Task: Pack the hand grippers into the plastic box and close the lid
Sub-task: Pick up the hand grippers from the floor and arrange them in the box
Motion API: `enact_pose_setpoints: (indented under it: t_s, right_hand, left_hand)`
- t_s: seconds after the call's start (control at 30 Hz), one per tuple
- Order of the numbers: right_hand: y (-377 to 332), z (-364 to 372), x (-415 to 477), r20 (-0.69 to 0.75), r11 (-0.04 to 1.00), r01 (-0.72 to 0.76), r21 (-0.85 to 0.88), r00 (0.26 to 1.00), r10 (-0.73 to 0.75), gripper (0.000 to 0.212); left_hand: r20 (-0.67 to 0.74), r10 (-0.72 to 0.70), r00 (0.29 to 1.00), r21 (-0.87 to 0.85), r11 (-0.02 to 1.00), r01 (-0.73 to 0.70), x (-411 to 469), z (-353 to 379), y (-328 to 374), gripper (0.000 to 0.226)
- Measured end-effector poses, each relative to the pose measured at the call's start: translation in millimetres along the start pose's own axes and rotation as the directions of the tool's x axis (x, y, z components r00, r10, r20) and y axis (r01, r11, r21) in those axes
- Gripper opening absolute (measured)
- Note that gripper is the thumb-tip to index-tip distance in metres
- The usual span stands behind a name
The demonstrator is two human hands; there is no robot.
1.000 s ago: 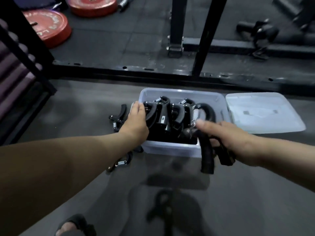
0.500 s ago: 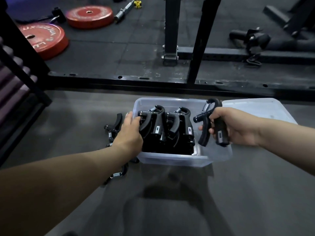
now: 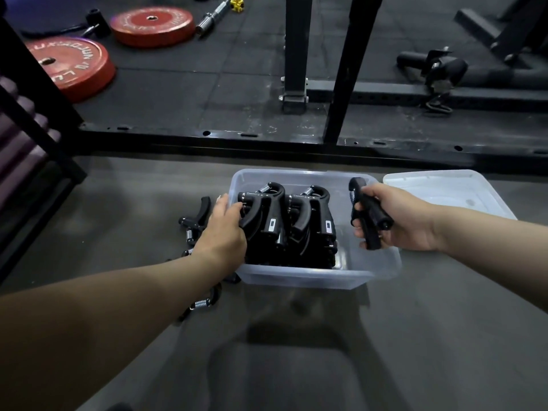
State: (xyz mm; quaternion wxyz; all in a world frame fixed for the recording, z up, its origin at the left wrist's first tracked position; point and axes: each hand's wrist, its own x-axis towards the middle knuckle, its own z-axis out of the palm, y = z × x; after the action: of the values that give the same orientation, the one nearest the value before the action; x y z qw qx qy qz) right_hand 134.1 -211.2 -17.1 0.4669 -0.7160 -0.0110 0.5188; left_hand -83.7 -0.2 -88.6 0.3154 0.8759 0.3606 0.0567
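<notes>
A right hand (image 3: 409, 223) wraps its fingers around a black gripper (image 3: 370, 215), holding it over the right end of a clear box (image 3: 302, 280) on the gym floor. The left hand (image 3: 221, 232) rests against the packed grippers (image 3: 296, 221) filling the box's left and middle. Its fingertips are hidden behind a handle, so its hold cannot be told. White labels on the handles are too small to read. Loose grippers (image 3: 195, 221) lie just left of the box, and the lid (image 3: 444, 188) lies to its right. Behind, a red plate (image 3: 71, 66) bears raised lettering that is upside down and unclear. Rack posts (image 3: 347, 69) stand beyond.
</notes>
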Motion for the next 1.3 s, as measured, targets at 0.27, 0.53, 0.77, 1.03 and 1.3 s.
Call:
enact_pose_setpoints:
  t_s: [0.27, 0.53, 0.77, 1.03, 1.3]
  right_hand:
    - [4, 4, 16, -0.106, 0.995, 0.094, -0.018, 0.99, -0.095, 0.011]
    - [7, -2, 13, -0.067, 0.979, 0.141, 0.149, 0.989, -0.132, 0.02]
    - [-11, -3, -4, -0.09, 0.952, 0.304, -0.032, 0.948, -0.306, 0.021]
    - [-5, -5, 4, -0.133, 0.434, 0.061, -0.899, 0.906, -0.403, 0.013]
    - [9, 30, 30, -0.068, 0.074, -0.046, -0.996, 0.945, -0.321, 0.008]
  left_hand:
    - [-0.001, -0.009, 1.0, -0.011, 1.0, 0.009, 1, 1, -1, 0.06]
    - [-0.027, -0.023, 0.999, -0.085, 0.996, 0.021, -2, -1, 2, 0.057]
    - [0.014, -0.059, 0.998, -0.269, 0.961, 0.06, 0, -5, -1, 0.046]
    - [0.023, -0.091, 0.996, -0.078, 0.993, 0.093, 0, 1, 12, 0.033]
    - [-0.038, -0.045, 0.998, 0.004, 0.999, 0.045, 0, 4, 10, 0.033]
